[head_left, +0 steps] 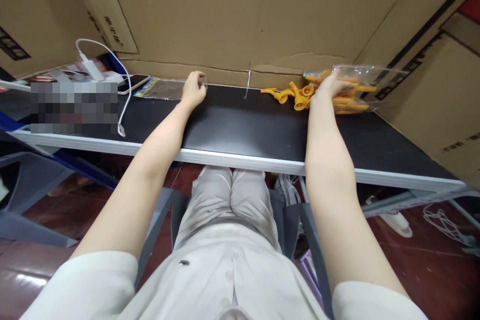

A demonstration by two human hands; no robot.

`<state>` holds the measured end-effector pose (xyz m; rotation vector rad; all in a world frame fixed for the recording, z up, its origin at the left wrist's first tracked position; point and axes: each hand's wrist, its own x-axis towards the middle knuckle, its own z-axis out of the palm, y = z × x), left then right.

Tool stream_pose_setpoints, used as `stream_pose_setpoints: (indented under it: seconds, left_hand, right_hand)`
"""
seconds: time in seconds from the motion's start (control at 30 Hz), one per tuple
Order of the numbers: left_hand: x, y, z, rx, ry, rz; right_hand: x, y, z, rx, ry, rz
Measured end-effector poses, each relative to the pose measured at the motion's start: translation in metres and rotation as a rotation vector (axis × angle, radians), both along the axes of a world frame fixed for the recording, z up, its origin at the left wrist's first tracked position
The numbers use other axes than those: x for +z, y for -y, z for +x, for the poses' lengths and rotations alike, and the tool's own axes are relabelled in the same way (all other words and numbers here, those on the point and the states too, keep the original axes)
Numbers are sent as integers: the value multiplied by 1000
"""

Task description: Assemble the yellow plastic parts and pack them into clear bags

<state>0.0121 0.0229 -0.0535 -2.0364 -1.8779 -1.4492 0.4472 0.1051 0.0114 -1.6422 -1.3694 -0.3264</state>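
Observation:
My left hand [193,91] rests over the right end of a flat clear plastic bag [165,89] with a colourful header strip. Its fingers are curled, and a bit of clear film shows at the fingertips. My right hand [327,86] reaches to a clear bag of yellow plastic pipes [350,105] at the right of the black shelf; its fingers are bent over the bag and partly hidden. Just left of that hand lie several loose yellow pipes [299,97] with cup-shaped ends. Another colourful header strip [309,74] shows behind the right wrist.
Cardboard walls [232,15] stand behind and at both sides of the black shelf [243,125], which has a metal front edge [240,160]. A phone [137,83], a white cable [129,95] and a blurred-out patch [74,108] are at the left.

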Motion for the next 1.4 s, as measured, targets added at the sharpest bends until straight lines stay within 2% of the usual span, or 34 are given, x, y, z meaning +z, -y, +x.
stream_pose_setpoints:
  seconds: [0.03,0.07,0.1,0.17,0.23,0.3,0.4,0.5,0.7,0.87,0.93,1.03,1.17,1.4]
  left_hand:
    - [1,2,0,5,-6,-18]
    - [3,4,1,16,-14,-39]
    - [4,7,1,33,-26,-67]
    - [6,13,1,95,-57,-149]
    - [9,20,1,183,-82,-262]
    - [11,26,2,266,-99,-389]
    - [16,33,6,327,-148,-572]
    - [20,39,10,333,-204,-675]
    - [24,42,13,289,-294,-732]
    - [23,37,11,255,-346,-771]
    - [23,37,11,236,-351,-770]
    - [23,37,11,219,-344,-767]
    - [21,35,9,187,-319,-747]
    - [19,33,8,242,-297,-660]
  right_hand:
    - [8,10,-11,-156,-378,-125]
    - [17,22,-23,-246,-598,-158]
    - [25,36,-35,-284,-639,-178]
    - [36,66,-56,-287,-555,-260]
    - [40,95,-72,-268,-354,-280]
    - [38,117,-83,-219,-82,-228]
    - [29,136,-92,-65,147,-151]
    - [18,137,-98,67,315,-216]
    - [-11,112,-99,174,533,-388]
    - [-17,107,-100,186,505,-825]
    - [-15,110,-101,222,458,-901]
    - [-12,112,-101,257,447,-869]
    - [-18,102,-98,297,433,-837]
    - [-24,92,-109,403,457,-673]
